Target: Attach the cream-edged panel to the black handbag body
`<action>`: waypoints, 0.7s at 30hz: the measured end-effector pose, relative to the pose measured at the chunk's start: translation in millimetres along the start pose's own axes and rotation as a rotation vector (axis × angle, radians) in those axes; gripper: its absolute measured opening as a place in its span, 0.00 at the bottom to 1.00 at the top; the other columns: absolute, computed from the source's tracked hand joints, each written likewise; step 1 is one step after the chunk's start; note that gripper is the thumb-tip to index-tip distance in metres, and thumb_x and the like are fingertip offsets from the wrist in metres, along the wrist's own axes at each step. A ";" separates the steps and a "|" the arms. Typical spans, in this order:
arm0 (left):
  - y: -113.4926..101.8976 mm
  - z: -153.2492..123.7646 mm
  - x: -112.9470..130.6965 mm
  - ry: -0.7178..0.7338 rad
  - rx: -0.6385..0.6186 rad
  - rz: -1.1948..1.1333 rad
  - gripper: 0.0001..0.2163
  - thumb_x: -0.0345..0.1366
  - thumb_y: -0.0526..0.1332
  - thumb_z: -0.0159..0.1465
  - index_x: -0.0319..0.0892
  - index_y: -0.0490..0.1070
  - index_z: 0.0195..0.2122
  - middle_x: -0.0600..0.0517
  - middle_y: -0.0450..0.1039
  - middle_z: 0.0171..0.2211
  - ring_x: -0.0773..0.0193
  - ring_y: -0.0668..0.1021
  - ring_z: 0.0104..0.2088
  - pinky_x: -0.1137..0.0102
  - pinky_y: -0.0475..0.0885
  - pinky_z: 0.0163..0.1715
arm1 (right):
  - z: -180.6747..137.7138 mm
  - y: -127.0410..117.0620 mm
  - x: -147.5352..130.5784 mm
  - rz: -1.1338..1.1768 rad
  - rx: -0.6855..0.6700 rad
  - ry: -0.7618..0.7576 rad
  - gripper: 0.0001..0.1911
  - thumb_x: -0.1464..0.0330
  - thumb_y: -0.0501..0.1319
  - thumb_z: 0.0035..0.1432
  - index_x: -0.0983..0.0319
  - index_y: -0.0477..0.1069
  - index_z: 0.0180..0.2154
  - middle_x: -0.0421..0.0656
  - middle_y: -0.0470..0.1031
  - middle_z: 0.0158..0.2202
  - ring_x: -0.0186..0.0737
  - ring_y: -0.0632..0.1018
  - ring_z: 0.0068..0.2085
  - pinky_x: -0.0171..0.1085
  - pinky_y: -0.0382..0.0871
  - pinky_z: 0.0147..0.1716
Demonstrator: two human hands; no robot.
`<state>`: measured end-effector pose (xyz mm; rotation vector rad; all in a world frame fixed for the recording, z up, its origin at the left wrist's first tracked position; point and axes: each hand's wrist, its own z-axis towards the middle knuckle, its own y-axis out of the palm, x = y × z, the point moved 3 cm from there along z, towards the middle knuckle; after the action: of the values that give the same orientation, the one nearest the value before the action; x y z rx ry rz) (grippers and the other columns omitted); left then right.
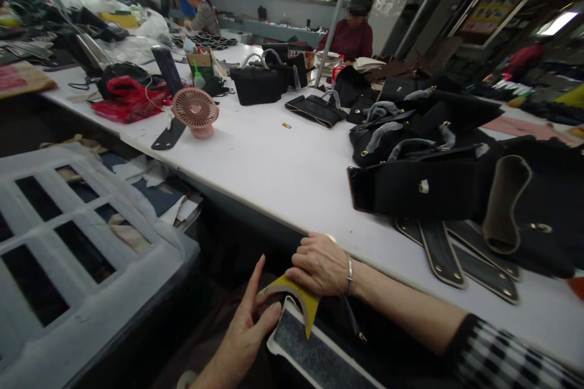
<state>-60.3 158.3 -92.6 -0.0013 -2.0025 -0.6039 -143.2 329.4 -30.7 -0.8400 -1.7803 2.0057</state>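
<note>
Two hands work below the tabletop (274,164) edge: our left hand (244,331) and right hand (319,264) pinch a yellow curved piece (301,296) over a black, white-edged panel (310,352); the white crate (82,255) beside us shows dark openings, contents unclear.

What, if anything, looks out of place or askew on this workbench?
Little. A small gold fitting lies alone on the bare table, apart from the bags. The pink fan rests on a black strap that overhangs the table edge. Both hands, left and right, hold a yellow piece below the table.
</note>
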 end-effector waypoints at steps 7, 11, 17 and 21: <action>-2.7 -3.1 1.8 0.011 0.068 0.156 0.37 0.49 0.62 0.60 0.49 0.47 0.67 0.49 0.67 0.58 0.52 0.73 0.54 0.61 0.64 0.57 | 22.1 2.8 2.2 -0.005 -0.007 -0.217 0.25 0.55 0.47 0.66 0.61 0.66 0.22 0.40 0.73 0.21 0.35 0.70 0.23 0.41 0.51 0.27; -7.2 -2.7 2.1 0.031 0.085 0.329 0.26 0.49 0.61 0.61 0.48 0.65 0.59 0.51 0.67 0.59 0.50 0.66 0.60 0.60 0.58 0.61 | 29.0 3.8 3.1 0.006 -0.013 -0.287 0.26 0.55 0.47 0.66 0.61 0.67 0.22 0.40 0.73 0.20 0.35 0.70 0.22 0.41 0.51 0.26; -4.5 -2.8 11.5 0.078 0.036 0.443 0.23 0.46 0.58 0.64 0.50 0.63 0.60 0.53 0.70 0.56 0.51 0.71 0.56 0.61 0.61 0.59 | 27.6 7.4 3.4 -0.003 -0.014 -0.316 0.27 0.54 0.45 0.66 0.61 0.66 0.23 0.40 0.72 0.20 0.36 0.70 0.22 0.39 0.51 0.24; -2.8 -4.7 15.1 0.083 0.012 0.505 0.23 0.45 0.57 0.66 0.51 0.61 0.62 0.54 0.71 0.55 0.52 0.71 0.56 0.64 0.63 0.57 | 26.1 9.8 2.7 -0.026 -0.042 -0.319 0.27 0.54 0.44 0.67 0.61 0.67 0.24 0.42 0.72 0.20 0.37 0.71 0.22 0.37 0.53 0.24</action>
<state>-64.6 150.1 -79.4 -0.4536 -1.8281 -0.2603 -160.1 309.0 -39.6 -0.5267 -1.9942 2.1899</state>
